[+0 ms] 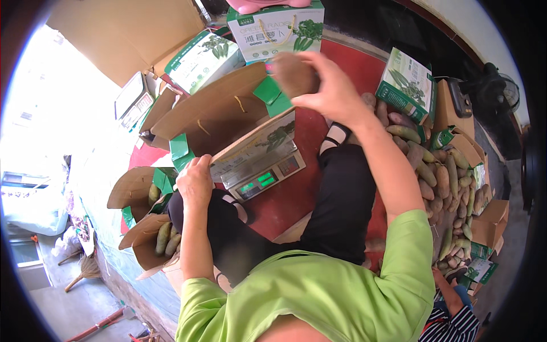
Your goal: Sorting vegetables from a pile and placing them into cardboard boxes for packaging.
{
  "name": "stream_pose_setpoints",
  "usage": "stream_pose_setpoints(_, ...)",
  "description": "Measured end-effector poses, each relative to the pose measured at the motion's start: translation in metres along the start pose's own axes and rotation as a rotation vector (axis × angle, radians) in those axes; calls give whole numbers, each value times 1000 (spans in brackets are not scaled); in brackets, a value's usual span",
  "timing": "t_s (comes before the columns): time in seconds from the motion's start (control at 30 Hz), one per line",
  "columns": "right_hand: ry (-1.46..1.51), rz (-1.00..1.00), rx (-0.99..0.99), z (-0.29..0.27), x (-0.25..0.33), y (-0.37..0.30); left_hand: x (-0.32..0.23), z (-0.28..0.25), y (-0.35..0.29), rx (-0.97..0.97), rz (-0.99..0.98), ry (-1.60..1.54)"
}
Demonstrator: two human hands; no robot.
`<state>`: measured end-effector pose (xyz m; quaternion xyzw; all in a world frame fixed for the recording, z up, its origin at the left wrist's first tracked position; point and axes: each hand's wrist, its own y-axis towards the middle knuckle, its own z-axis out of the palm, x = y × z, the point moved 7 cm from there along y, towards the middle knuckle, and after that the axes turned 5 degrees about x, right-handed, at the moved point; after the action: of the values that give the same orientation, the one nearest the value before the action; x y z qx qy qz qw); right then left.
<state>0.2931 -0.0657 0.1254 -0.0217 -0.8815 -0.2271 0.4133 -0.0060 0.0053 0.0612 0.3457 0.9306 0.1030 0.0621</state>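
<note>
Item 1: one brown root vegetable (295, 75), stout and rounded, held in the air beyond the near wall of an open-topped carton (185, 117). Its outline is blurred, so skin detail cannot be told.

Right hand (336, 94): curled around Item 1, thumb below, fingers over the top.

Left hand (195, 181): narrowed over the carton's near rim, at the left end, beside a green flap (181, 149).

Handling, as judged: Item 1 probably firm and fairly heavy for its size, liable to bruise or crack if dropped; loose soil could make it slip. Best held around its thickest part, with thumb and fingers opposed. Carton: light, stiff along the walls, floppy at the flaps; steady it by the rim.

Adjacent: a digital scale (289, 165) with lit green display, just below the carton's near wall (contact is hidden); at right, a heap of radishes (442, 179), green and reddish-brown.
</note>
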Motion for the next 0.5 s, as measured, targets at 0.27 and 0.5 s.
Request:
stream_pose_setpoints(0.27,-309,-152,288,122,43,47,10,-1,-10,44,-27,-3)
stream_pose_setpoints(0.5,-651,-85,769,215,7,36,8,-1,-11,57,0,-38)
